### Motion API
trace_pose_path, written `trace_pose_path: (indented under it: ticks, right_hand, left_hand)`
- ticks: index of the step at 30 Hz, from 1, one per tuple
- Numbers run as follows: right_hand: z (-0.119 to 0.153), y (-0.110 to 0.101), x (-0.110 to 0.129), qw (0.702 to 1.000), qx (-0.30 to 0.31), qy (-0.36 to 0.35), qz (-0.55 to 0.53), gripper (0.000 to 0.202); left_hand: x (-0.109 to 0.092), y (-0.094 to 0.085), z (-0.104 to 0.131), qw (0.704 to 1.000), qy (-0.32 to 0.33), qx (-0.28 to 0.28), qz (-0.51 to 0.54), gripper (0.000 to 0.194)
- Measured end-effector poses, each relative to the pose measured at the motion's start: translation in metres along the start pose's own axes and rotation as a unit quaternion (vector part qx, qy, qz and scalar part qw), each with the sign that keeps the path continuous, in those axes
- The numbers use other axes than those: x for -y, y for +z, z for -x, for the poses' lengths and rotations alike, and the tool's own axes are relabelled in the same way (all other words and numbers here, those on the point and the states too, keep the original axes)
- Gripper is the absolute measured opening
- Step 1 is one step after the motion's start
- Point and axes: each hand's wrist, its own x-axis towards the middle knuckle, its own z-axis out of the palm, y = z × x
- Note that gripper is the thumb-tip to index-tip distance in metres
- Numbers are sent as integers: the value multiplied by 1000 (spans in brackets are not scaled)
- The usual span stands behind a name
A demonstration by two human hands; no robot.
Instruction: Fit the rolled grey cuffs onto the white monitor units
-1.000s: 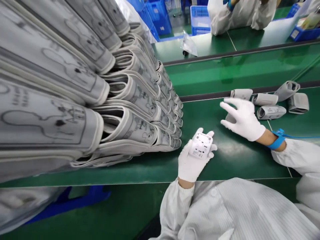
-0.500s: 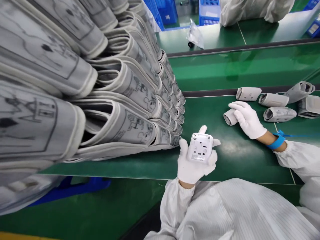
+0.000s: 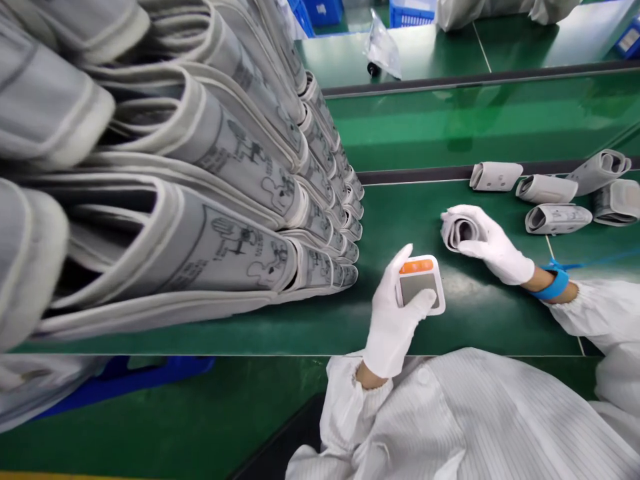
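The left hand [image 3: 395, 317] had its fingers closed on a white device [image 3: 417, 284] over the tabletop [image 3: 480, 320]; the right hand [image 3: 490, 241] had its fingers curled around a rolled cuff [image 3: 453, 235]. Securing both seemed the step in hand, and the next move likely called for steady grips.

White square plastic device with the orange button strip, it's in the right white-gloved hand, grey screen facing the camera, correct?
Wrong hand: the head view shows the white square plastic device in the left white-gloved hand; its grey screen does face the camera.
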Motion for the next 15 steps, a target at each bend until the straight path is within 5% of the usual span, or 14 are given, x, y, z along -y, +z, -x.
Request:
trace_pose_path:
  ticks: [3, 7, 15]
  right_hand:
    - [18, 18, 12, 942, 126, 135, -281, 63]
    - [26, 28, 15, 864, 155, 220, -425, 58]
    - [23, 23, 13, 842, 170, 227, -459, 61]
  left_hand:
    - [3, 3, 0, 998, 46, -39, 12, 69]
    - [3, 1, 10, 994, 70, -71, -38, 65]
    - [-3, 5, 23, 994, 52, -92, -29, 59]
